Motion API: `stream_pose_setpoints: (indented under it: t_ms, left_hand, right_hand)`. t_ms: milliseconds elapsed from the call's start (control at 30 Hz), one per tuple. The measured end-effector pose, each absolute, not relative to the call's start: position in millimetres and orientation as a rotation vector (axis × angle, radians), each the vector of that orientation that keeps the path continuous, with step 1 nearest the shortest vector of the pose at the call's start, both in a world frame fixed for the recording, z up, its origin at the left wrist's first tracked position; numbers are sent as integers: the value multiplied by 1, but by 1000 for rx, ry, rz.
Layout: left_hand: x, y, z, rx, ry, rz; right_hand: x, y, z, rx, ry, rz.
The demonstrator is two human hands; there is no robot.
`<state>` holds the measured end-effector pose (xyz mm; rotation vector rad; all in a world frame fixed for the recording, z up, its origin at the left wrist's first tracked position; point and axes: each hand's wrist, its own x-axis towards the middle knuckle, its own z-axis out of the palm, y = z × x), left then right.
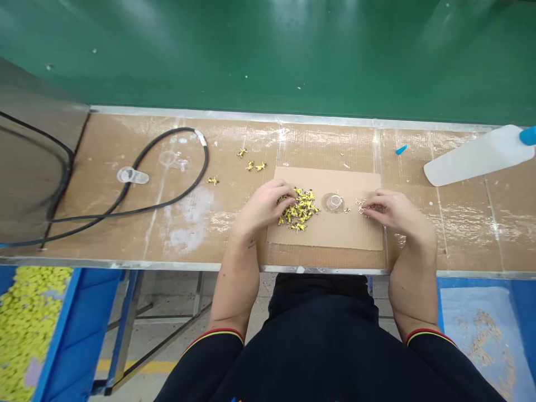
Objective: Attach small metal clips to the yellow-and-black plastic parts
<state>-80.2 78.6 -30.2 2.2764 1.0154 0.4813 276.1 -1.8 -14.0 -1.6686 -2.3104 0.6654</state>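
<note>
A cardboard sheet (326, 178) lies square in front of the person on the tabletop (318, 139), within both hands' reach — the left hand (263, 207) curls over the yellow parts (299, 209) piled on its left half, the right hand (389, 209) over pale bits (360, 205) at its right — though whether either grip is closed, I cannot tell.

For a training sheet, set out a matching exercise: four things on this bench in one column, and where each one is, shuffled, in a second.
Things:
1. left hand
2. right hand
3. black cable
4. white plastic scraper

Places:
A. far right of the bench
B. on the pile of yellow parts
C. at the pale small parts
D. looped at the bench's left

Pairs: 1-B, 2-C, 3-D, 4-A
</note>
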Motion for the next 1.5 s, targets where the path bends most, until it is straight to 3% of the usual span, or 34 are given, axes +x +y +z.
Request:
stream_pose_setpoints:
  t_ms: [533, 1067, 1500]
  left_hand:
    - [-76, 74, -26, 2182, 1142, 712]
    - [-72, 74, -26, 2117, 1059, 962]
    - [-67, 70, -25, 1967, 1021, 1005]
  right_hand:
    - [259, -2, -9, -1734, -2379, 735]
    - [235, -4, 0, -2098, -2436, 490]
    - [251, -3, -1, -1861, -2416, 596]
